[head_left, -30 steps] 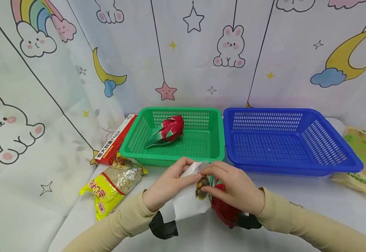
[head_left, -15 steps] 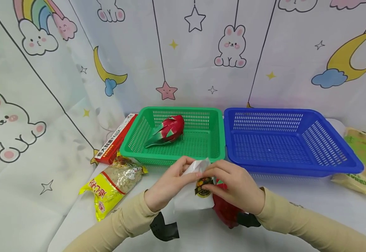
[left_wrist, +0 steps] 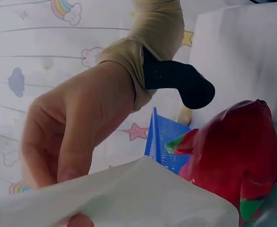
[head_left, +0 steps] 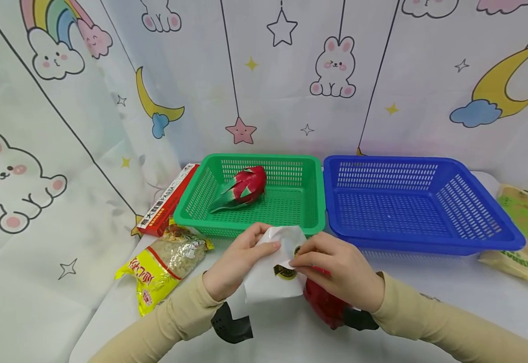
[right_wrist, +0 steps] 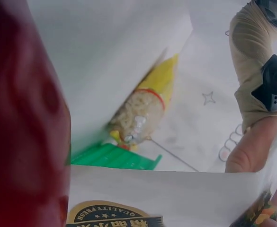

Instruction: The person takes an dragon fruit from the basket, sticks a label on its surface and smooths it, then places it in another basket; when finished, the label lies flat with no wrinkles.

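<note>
My left hand (head_left: 236, 262) holds a white sheet of stickers (head_left: 273, 287) by its left side, thumb on top. Round black-and-gold stickers show on it, one reading "QUALITY FRESH" (right_wrist: 114, 213) in the right wrist view. My right hand (head_left: 338, 269) pinches the sheet beside a sticker (head_left: 285, 272), thumb and forefinger together. In the left wrist view the right hand (left_wrist: 76, 123) is bent over the paper's edge, its fingertips partly hidden by the sheet. A red dragon fruit (left_wrist: 228, 151) with green tips lies on the table under my right hand, partly covered by it.
A green basket (head_left: 250, 233) holds another dragon fruit (head_left: 247, 185). To its right stands a blue basket (head_left: 422, 242). A red pasta box (head_left: 166, 201) and a yellow food bag (head_left: 164, 267) lie at left, a beige-green packet (head_left: 520, 232) at far right.
The sheet has turned flatter, its upper part opening out between the hands. The sticker by my right fingertips has shifted slightly left and down. Baskets and packets stay put.
</note>
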Motion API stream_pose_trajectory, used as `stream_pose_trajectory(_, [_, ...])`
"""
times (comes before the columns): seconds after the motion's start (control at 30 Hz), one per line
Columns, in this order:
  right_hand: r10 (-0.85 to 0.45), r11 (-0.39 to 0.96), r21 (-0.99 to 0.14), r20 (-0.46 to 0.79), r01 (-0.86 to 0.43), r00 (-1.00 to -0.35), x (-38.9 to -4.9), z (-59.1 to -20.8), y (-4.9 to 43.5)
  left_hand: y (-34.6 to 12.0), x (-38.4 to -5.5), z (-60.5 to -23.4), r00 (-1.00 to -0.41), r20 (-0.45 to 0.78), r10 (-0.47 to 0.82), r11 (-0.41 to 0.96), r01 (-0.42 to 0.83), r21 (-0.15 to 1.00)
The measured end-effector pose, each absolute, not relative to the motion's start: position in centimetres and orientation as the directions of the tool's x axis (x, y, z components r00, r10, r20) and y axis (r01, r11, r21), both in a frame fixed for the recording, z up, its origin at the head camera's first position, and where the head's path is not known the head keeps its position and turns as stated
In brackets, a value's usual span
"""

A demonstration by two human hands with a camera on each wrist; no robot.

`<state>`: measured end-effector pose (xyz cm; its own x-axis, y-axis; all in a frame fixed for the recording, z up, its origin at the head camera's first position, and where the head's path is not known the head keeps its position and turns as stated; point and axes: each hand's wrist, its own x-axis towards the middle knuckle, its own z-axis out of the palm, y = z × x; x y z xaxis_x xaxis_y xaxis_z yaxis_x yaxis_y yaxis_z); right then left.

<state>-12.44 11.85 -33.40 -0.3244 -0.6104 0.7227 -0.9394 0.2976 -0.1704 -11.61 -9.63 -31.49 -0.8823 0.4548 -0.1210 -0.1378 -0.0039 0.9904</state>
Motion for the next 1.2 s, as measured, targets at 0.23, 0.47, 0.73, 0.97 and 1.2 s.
stream_pose_trajectory(0.23, [-0.620, 0.277, -0.180, 0.717, -0.944, -0.319, -12.2, -33.6, 12.2, -10.5, -12.1, -32.3, -0.900, -0.112, 0.420, 0.003, -0.122, 0.992])
stream_pose_trajectory(0.47, [-0.633, 0.272, -0.172, 0.709, -0.947, -0.311, -12.0, -33.7, 12.7, -11.9, -12.4, -33.5, -0.915, -0.137, 0.380, 0.053, -0.126, 0.991])
stream_pose_trajectory(0.73, [-0.619, 0.276, -0.189, 0.716, -0.942, -0.325, -12.1, -33.6, 13.5, -14.3, -12.9, -36.4, -0.942, -0.192, 0.276, 0.286, -0.110, 0.952])
stream_pose_trajectory(0.97, [-0.603, 0.272, -0.192, 0.730, -0.943, -0.322, -12.1, -33.5, 13.7, -15.4, -13.8, -38.6, -0.961, -0.195, 0.197, 0.438, -0.092, 0.894])
stream_pose_trajectory(1.2, [-0.596, 0.303, -0.244, 0.705, -0.921, -0.383, -11.9, -33.7, 14.2, -16.2, -14.8, -40.7, -0.981, -0.157, 0.117, 0.631, -0.049, 0.774])
